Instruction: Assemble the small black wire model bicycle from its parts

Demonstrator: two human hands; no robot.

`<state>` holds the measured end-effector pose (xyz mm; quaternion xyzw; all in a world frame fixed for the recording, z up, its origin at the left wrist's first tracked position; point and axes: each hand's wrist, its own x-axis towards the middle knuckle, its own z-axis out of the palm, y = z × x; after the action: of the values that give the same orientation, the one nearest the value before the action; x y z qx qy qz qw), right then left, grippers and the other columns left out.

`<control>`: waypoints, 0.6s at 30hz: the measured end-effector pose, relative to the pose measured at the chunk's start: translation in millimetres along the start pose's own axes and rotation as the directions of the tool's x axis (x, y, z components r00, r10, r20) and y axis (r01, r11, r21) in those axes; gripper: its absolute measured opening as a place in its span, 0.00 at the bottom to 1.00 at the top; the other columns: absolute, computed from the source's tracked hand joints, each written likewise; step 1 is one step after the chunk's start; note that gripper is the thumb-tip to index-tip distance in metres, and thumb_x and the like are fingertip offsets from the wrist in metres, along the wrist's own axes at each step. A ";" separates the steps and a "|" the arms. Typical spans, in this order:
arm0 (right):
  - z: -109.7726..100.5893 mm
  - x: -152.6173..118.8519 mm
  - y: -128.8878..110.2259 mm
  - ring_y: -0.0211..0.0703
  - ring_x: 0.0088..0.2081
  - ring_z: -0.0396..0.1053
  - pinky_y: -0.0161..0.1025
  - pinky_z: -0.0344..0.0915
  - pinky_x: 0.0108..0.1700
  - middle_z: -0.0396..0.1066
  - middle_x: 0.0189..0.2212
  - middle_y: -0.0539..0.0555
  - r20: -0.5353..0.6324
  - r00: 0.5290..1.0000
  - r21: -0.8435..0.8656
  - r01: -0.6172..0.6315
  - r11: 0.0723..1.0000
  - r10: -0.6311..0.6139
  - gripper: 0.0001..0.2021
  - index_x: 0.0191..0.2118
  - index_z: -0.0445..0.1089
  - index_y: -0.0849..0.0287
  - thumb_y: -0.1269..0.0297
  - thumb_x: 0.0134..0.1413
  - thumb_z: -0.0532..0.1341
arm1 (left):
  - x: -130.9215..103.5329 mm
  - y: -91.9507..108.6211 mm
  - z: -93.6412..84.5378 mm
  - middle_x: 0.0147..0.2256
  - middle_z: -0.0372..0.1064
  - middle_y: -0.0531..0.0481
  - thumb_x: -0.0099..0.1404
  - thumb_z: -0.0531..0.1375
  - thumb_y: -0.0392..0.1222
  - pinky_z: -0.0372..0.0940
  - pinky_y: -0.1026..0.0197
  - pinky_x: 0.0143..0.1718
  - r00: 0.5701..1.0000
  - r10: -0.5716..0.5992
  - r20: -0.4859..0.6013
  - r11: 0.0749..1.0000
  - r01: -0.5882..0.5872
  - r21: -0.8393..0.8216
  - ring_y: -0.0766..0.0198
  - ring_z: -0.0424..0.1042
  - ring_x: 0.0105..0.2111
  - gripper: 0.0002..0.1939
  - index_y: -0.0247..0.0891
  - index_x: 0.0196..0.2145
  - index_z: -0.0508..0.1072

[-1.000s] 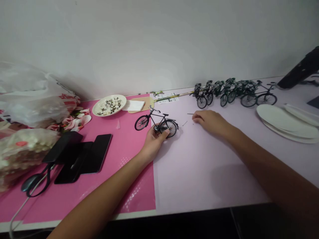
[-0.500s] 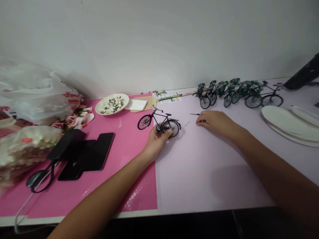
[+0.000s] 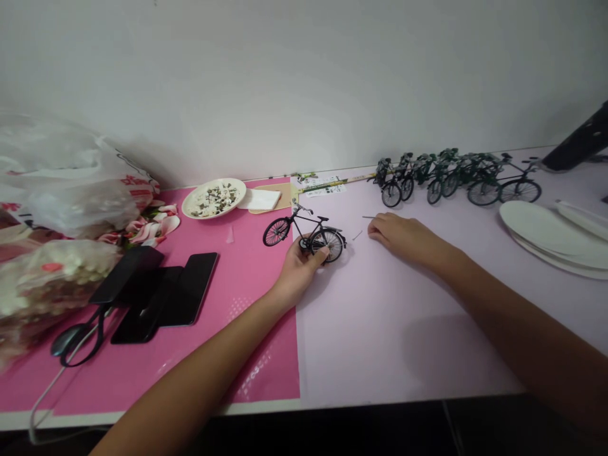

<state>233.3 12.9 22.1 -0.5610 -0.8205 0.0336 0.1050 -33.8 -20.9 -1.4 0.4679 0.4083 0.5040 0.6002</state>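
My left hand point(image 3: 300, 269) holds a black miniature bicycle point(image 3: 319, 223) by its rear wheel and pedal area, thumb across the wheel. The bicycle is upright, front wheel to the left. On the lilac surface to its right, my right hand point(image 3: 396, 235) rests with its fingers closed around a thin dark rod point(image 3: 367, 217); only the tip shows, pointing left. Between the hands lies a small thin metal piece point(image 3: 357, 235), too small to name.
Several miniature bicycles point(image 3: 444, 180) stand along the wall. White plates point(image 3: 536, 221) lie at right, a plate of small parts point(image 3: 190, 206) at back left. Phones point(image 3: 192, 288), a black box point(image 3: 128, 272) and plastic bags point(image 3: 71, 183) occupy the left side.
My right hand has slid left over the thin dark rod and now covers most of it. The left hand and bicycle have barely moved.
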 end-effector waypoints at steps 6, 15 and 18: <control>6.2 -3.4 -35.0 0.46 0.36 0.71 0.41 0.65 0.37 0.73 0.40 0.56 -0.293 0.949 0.231 0.186 0.955 -0.114 0.07 0.41 0.69 0.55 0.63 0.71 0.55 | -2.2 1.6 2.7 0.41 0.76 0.47 0.57 0.74 0.48 0.71 0.57 0.44 1.000 -0.002 -0.001 0.999 0.002 0.036 0.59 0.76 0.40 0.26 0.38 0.47 0.69; 25.5 -12.2 -75.1 0.46 0.44 0.73 0.40 0.71 0.40 0.73 0.42 0.57 -0.548 0.765 0.180 0.503 0.845 -0.338 0.02 0.45 0.66 0.54 0.67 0.72 0.58 | -3.6 4.5 6.3 0.35 0.73 0.51 0.60 0.73 0.47 0.68 0.61 0.36 0.999 -0.010 0.041 1.000 0.009 0.029 0.64 0.72 0.33 0.25 0.38 0.48 0.67; 27.0 -10.9 -72.6 0.47 0.44 0.73 0.41 0.71 0.40 0.74 0.41 0.56 -0.543 0.757 0.169 0.523 0.835 -0.364 0.03 0.45 0.66 0.54 0.69 0.72 0.58 | -4.1 6.2 6.4 0.35 0.72 0.51 0.60 0.73 0.45 0.68 0.61 0.35 1.000 -0.010 0.023 0.999 0.009 0.042 0.65 0.71 0.33 0.24 0.37 0.47 0.67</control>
<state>165.1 -22.2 6.8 -0.3134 -0.8609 -0.0072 0.4007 -29.7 -25.6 6.2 0.4844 0.4140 0.4871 0.5973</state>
